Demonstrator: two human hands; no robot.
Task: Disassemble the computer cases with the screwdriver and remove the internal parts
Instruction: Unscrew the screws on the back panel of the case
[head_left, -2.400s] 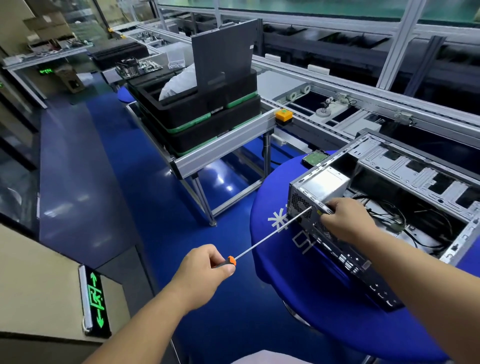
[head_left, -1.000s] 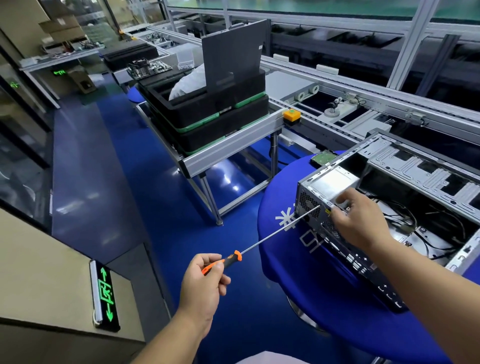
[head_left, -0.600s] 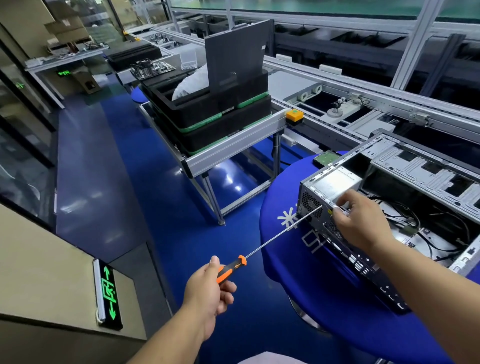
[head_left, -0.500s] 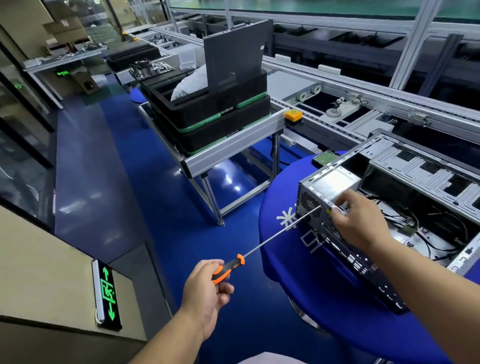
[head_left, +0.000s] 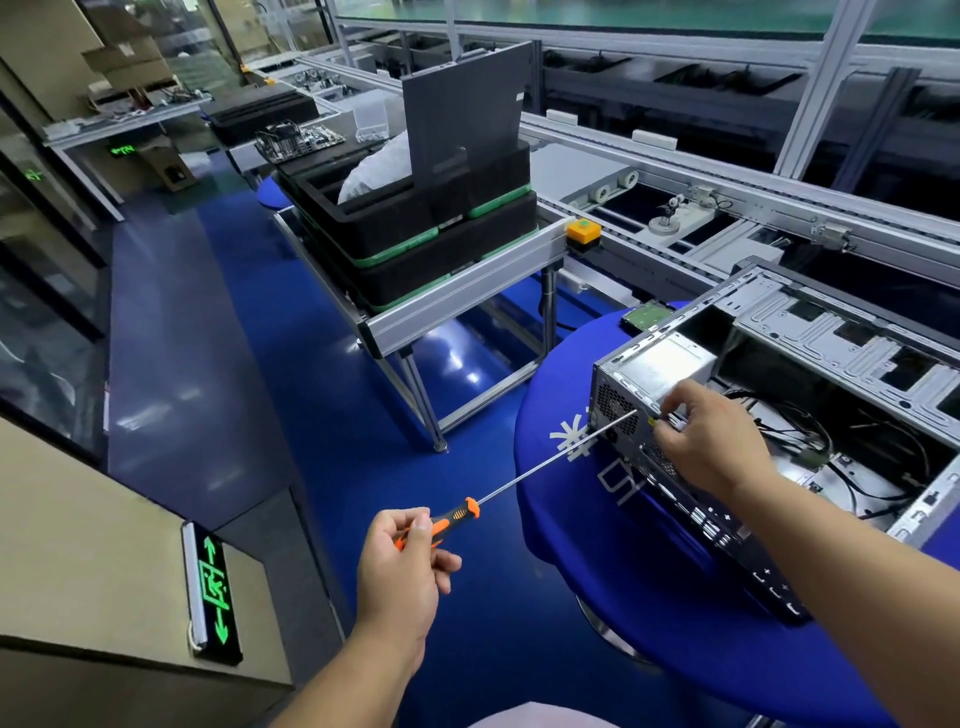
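So the computer case (head_left: 810, 415) is lying on its side on the round blue table (head_left: 649, 597), open side up, rear panel facing the person, which makes sense since that's where the power supply screws live. The left hand (head_left: 402, 561) is curled around the orange-and-black handle of a long-shaft screwdriver (head_left: 524, 480), holding it way out at the back end so the thin shaft can reach across the gap to the rear panel near the vent grille. The right hand (head_left: 706, 441) is up at the tip end, fingers pinched close together right where the tip meets the case edge; my guess is it's steadying the tip on a screw or catching the screw, but the hand covers the spot so I can't tell which. The silver power supply (head_left: 660, 364) still sits in the corner of the case and cables are still inside, so I'd say the removal is early on. A green circuit board (head_left: 644, 315) lies on the table just behind the case. The stacked black trays (head_left: 415, 244) on the conveyor frame are probably for pulled parts.
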